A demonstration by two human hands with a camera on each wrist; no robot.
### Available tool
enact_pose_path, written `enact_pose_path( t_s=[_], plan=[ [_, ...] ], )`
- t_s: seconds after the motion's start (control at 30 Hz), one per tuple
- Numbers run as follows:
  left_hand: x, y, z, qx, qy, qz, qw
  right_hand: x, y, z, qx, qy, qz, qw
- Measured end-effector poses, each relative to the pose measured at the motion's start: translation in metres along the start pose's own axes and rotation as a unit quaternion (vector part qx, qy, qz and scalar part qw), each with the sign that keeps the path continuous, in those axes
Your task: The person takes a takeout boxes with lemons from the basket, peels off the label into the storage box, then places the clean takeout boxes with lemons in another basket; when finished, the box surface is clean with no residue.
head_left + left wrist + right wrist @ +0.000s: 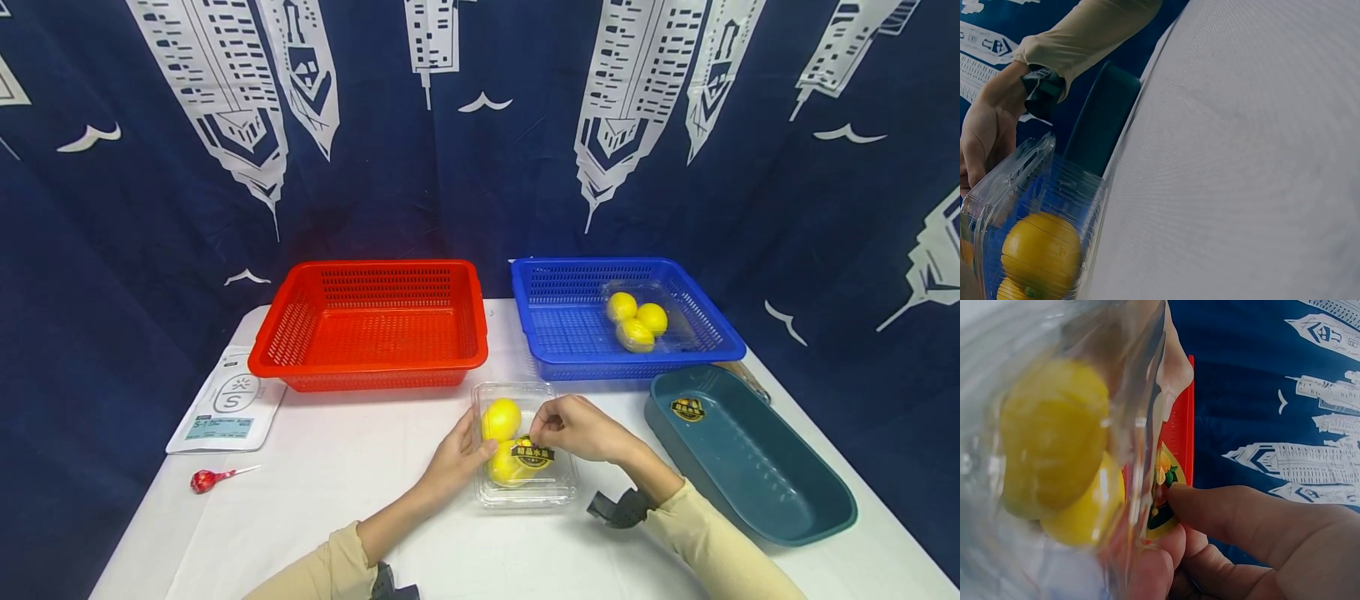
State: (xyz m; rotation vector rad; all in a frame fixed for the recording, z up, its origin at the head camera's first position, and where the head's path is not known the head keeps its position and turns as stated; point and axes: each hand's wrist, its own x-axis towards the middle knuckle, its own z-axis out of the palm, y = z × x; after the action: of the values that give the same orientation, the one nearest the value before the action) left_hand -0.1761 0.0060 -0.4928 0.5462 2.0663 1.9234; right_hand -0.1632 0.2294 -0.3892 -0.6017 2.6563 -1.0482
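The clear box [517,502] lies on the white table [352,483] between the two hands, with lemons [501,419] showing through its lid. The left hand [452,458] is at the box's left side, its fingers along the wall and its thumb bent over the lid's edge, so that it holds the box there; its fingertips are partly hidden. The right hand [577,429] is over the lid's right half, its fingers curled in and thumb and forefinger brought together, pinching the edge of a black and gold sticker [531,457]. The right wrist view is blurred by the plastic, so how much of the sticker touches the lid I cannot tell for certain. Beyond the box, to the left, stands a red basket [367,377]; to the right, a blue basket [600,369] containing another clear pack [681,332] with three lemons. A green tub [772,450] sits to the right of the right hand, with a similar sticker near its far end. On the left of the table, a white pouch [262,408] lies partly under the red basket's near corner, with a red lollipop [202,481] just in front of it.
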Motion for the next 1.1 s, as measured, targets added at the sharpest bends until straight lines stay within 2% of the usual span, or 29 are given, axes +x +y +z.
enact_pose_path(
  t_s=[0.47, 0.8, 1.1],
  plan=[
    [0.0011, -0.0028, -0.0003, -0.002, -0.002, 0.001, 1.0, -0.0012, 0.0046, -0.0023, 0.024, -0.017, -0.005, 1.0],
    [0.0009, -0.0034, -0.0005, -0.012, -0.002, 0.004, 0.9999, -0.0033, 0.0017, -0.0019, -0.036, -0.012, -0.043, 0.998],
    [0.0001, -0.0025, -0.0011, 0.006, -0.005, 0.004, 1.0, -0.0013, 0.0007, 0.0013, -0.038, 0.012, -0.02, 0.999]
  ],
)
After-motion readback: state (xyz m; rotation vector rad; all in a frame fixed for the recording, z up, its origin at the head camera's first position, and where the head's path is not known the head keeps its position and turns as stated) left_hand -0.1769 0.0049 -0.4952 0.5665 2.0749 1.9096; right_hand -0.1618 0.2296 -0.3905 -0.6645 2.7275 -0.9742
